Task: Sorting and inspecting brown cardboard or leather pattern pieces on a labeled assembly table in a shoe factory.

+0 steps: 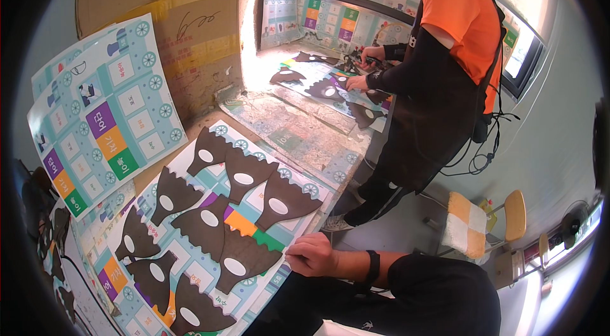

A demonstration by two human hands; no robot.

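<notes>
My right hand (312, 255) is closed at the right edge of the near table, its fingertips at the margin of a printed sheet. Whatever it may pinch is too small to make out. Close to the fingers lies a dark brown fan-shaped piece (254, 258) with a scalloped edge and a white oval. Several similar pieces, such as a dark piece (289, 199) farther up, are spread over the light-blue printed sheet (184, 253), some overlapping. My left hand is out of view.
A printed card sheet (108, 120) leans at the left before a large taped cardboard box (178, 50). Across the bench, a person in an orange shirt (445, 12) handles similar dark pieces (324, 88). A chair (470, 225) stands at the right.
</notes>
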